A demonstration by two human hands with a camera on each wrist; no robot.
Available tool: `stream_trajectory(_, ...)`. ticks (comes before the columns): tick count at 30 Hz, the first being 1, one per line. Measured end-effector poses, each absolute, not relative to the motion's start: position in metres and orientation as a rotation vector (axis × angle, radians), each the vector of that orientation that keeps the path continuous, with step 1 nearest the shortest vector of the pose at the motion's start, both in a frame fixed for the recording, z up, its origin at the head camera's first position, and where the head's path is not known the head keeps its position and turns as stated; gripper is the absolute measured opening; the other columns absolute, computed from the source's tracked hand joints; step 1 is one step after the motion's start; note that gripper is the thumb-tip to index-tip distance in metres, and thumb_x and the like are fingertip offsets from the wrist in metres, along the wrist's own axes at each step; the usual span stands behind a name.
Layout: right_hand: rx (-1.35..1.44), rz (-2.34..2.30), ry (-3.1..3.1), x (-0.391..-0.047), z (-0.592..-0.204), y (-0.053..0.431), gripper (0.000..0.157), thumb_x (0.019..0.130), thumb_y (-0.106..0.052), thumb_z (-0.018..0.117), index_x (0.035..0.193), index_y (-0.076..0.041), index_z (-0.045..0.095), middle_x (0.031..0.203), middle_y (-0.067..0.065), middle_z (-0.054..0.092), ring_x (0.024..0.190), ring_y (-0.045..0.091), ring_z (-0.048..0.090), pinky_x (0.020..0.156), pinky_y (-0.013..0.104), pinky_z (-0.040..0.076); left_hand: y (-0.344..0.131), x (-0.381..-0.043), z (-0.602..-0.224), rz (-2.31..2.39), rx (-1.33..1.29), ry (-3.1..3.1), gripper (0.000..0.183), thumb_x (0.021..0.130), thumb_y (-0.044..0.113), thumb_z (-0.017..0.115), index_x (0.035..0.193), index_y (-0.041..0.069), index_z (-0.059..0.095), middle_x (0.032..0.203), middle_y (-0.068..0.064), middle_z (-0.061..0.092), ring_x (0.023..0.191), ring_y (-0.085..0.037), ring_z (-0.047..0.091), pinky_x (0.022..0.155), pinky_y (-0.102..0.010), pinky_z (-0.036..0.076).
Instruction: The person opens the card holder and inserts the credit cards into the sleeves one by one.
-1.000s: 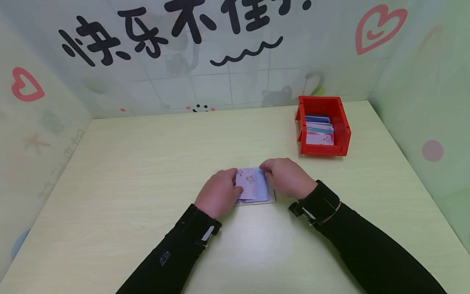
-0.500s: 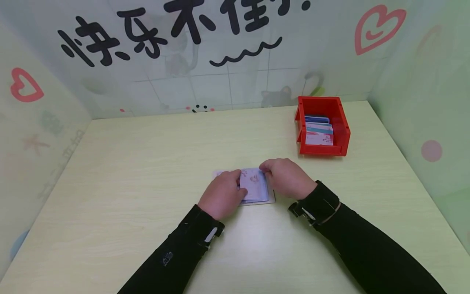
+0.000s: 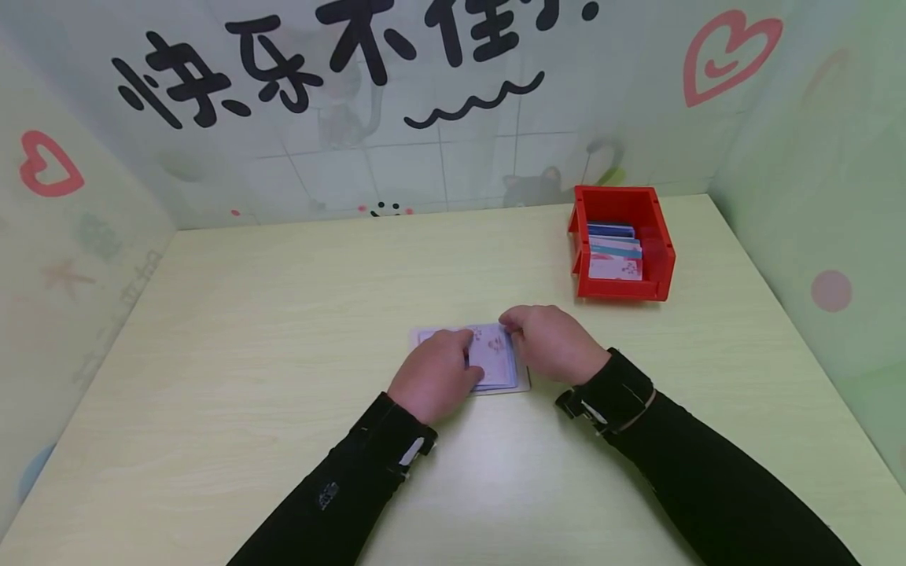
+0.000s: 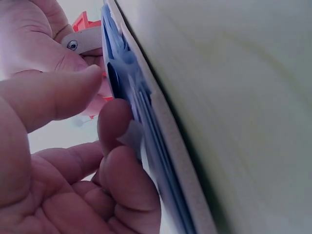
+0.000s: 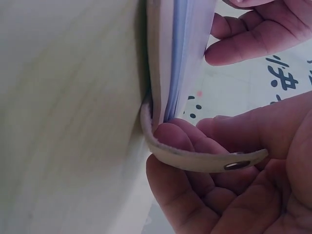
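Observation:
A card holder [image 3: 524, 380] with a pale cover and bluish plastic sleeves lies open on the table. A pinkish printed card [image 3: 488, 354] overlies its right half. My left hand [image 3: 435, 376] pinches this card at its left edge, thumb and fingers curled, and covers part of the holder's left half. At the holder's upper right corner, my right hand [image 3: 555, 338] grips the edge with bent fingers. The right wrist view shows the holder's strap [image 5: 190, 158], with a snap hole near its end, crossing those fingers. Stacked sleeves [image 4: 156, 139] show edge-on in the left wrist view.
A red bin [image 3: 623, 289] with several cards [image 3: 616, 267] standing in it sits at the back right of the pale wooden table [image 3: 248, 338]. Printed walls [image 3: 453, 173] enclose the table at the back and both sides.
My left hand has slid a little to the right with the printed card, uncovering more of the holder's left side. My right hand has stayed at the corner.

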State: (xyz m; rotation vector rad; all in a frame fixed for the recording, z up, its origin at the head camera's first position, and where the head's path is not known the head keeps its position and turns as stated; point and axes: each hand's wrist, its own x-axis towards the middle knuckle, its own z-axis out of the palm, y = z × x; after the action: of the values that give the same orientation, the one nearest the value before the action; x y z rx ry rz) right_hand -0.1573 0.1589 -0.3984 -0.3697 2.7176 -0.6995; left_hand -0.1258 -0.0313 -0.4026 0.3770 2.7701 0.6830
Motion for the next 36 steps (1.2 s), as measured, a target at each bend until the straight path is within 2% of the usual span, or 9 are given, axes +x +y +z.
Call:
stream_trajectory(3,-0.355,-0.721,2.711,-0.158,-0.399,0.159,0.045,0.103,-0.017,0.064,0.147,-0.007,0.060,0.139,0.013,0.068,0.128,0.032,0.065,0.112,0.049,0.052,-0.031,-0.127,-0.402,0.654,0.401,2.770,0.031,0.099,0.022,0.073,0.124,0.005,0.069,0.099,-0.005,0.067,0.085,-0.021,0.060,0.079,-0.034,0.051)
stream_trajectory(5,-0.337,-0.750,2.685,-0.159,-0.399,0.159,0.049,0.102,-0.018,0.067,0.149,-0.007,0.058,0.141,0.012,0.066,0.128,0.031,0.063,0.112,0.049,0.052,-0.031,-0.127,-0.402,0.625,0.417,2.772,0.031,0.098,0.022,0.074,0.124,0.004,0.069,0.102,-0.006,0.068,0.087,-0.021,0.060,0.080,-0.034,0.052)
stream_trajectory(11,-0.385,-0.713,2.613,-0.161,-0.401,0.154,0.078,0.087,-0.027,0.087,0.154,-0.009,0.051,0.148,0.011,0.055,0.127,0.027,0.056,0.109,0.043,0.055,-0.032,-0.125,-0.402,0.551,0.463,2.786,0.040,0.100,0.023,0.073,0.133,0.002,0.067,0.125,-0.016,0.068,0.098,-0.024,0.061,0.091,-0.039,0.056)
stream_trajectory(17,-0.500,-0.641,2.618,-0.158,-0.402,0.154,0.094,0.077,-0.033,0.094,0.155,-0.009,0.048,0.150,0.009,0.052,0.126,0.026,0.054,0.106,0.043,0.055,-0.033,-0.125,-0.401,0.567,0.470,2.774,0.042,0.100,0.024,0.072,0.136,0.002,0.067,0.127,-0.016,0.068,0.100,-0.024,0.061,0.092,-0.040,0.056)
stream_trajectory(24,-0.523,-0.602,2.635,-0.156,-0.404,0.150,0.097,0.074,-0.032,0.096,0.155,-0.007,0.048,0.148,0.009,0.053,0.125,0.025,0.054,0.105,0.041,0.055,-0.044,-0.126,-0.402,0.650,0.434,2.764,0.048,0.102,0.025,0.069,0.146,0.005,0.062,0.136,-0.015,0.065,0.110,-0.024,0.061,0.101,-0.041,0.055)
stream_trajectory(29,-0.511,-0.547,2.657,-0.155,-0.402,0.146,0.099,0.075,-0.032,0.097,0.156,-0.007,0.047,0.149,0.009,0.053,0.126,0.026,0.055,0.110,0.042,0.053,-0.064,-0.127,-0.400,0.737,0.328,2.789,0.051,0.101,0.022,0.070,0.149,0.007,0.059,0.141,-0.014,0.061,0.108,-0.024,0.061,0.104,-0.040,0.054)
stream_trajectory(36,-0.510,-0.455,2.684,-0.150,-0.396,0.142,0.098,0.077,-0.033,0.095,0.157,-0.008,0.046,0.151,0.010,0.053,0.129,0.027,0.056,0.113,0.045,0.052,-0.087,-0.128,-0.401,0.660,0.294,2.852,0.057,0.094,0.021,0.078,0.147,0.006,0.061,0.149,-0.012,0.059,0.124,-0.032,0.059,0.112,-0.046,0.049)
